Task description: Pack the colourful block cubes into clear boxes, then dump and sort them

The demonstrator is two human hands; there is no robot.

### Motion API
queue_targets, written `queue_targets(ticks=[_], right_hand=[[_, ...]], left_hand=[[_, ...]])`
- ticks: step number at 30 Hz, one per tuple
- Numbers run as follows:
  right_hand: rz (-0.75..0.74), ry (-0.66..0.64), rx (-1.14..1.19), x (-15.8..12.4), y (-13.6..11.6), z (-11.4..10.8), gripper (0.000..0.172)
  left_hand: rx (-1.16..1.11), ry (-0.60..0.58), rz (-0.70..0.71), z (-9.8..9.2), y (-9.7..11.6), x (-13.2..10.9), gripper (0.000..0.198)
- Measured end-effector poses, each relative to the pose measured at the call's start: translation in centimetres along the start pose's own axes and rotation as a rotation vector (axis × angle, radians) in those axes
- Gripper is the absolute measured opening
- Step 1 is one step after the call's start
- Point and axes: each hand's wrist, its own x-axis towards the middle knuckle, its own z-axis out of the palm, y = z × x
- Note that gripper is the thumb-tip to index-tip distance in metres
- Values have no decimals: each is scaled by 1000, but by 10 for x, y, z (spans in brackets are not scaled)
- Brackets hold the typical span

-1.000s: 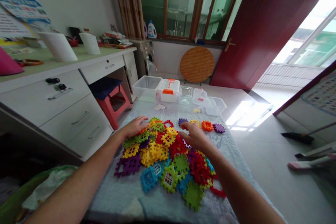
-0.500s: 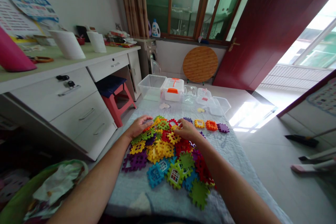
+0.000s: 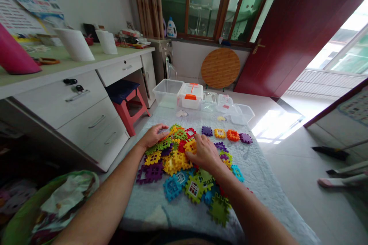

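Observation:
A pile of notched plastic tiles in yellow, green, red, blue and purple lies on the cloth-covered table. My left hand (image 3: 155,136) rests at the pile's back left edge, fingers apart, over green and orange tiles. On the pile's right side is my right hand (image 3: 203,152), its thumb and fingers at a yellow tile (image 3: 190,146). Blue tiles (image 3: 172,187) and a green tile with a white window (image 3: 194,188) lie at the near side. Behind the pile, a dark purple tile (image 3: 207,131), a yellow one, an orange one (image 3: 232,135) and a purple one form a row.
Clear plastic boxes (image 3: 168,93) and a lidded box with orange clips (image 3: 192,95) stand along the table's far edge. A drawer desk (image 3: 86,103) and a red stool (image 3: 129,111) are at the left, near a green-rimmed basket (image 3: 25,214).
My right hand has moved nearer over the pile, uncovering the dark purple tile in the row and several tiles at the right. My left hand has hardly moved.

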Motion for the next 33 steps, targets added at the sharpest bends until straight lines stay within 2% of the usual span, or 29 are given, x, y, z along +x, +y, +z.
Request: queue_targets(ticks=[6, 11, 19, 22, 27, 28, 30, 33], right_hand=[[-7, -5, -57, -2, -6, 5, 49], [26, 13, -85, -1, -10, 10, 37], [15, 36, 13, -1, -6, 12, 37], [-8, 62, 72, 8, 15, -1, 38], [34, 124, -7, 40, 86, -41, 49], [63, 103, -55, 48, 101, -47, 52], [83, -18, -151, 61, 123, -52, 55], [47, -144, -195, 72, 139, -47, 57]], left_hand=[[-17, 10, 8, 2, -4, 0, 52], [-23, 9, 17, 1, -3, 0, 50], [-14, 8, 18, 0, 0, 0, 54], [-18, 5, -3, 0, 2, -1, 56], [-3, 13, -24, -1, 5, -1, 57], [-1, 12, -26, -1, 5, -1, 57], [3, 8, -32, -2, 6, -2, 58], [9, 1, -39, -3, 7, -2, 59]])
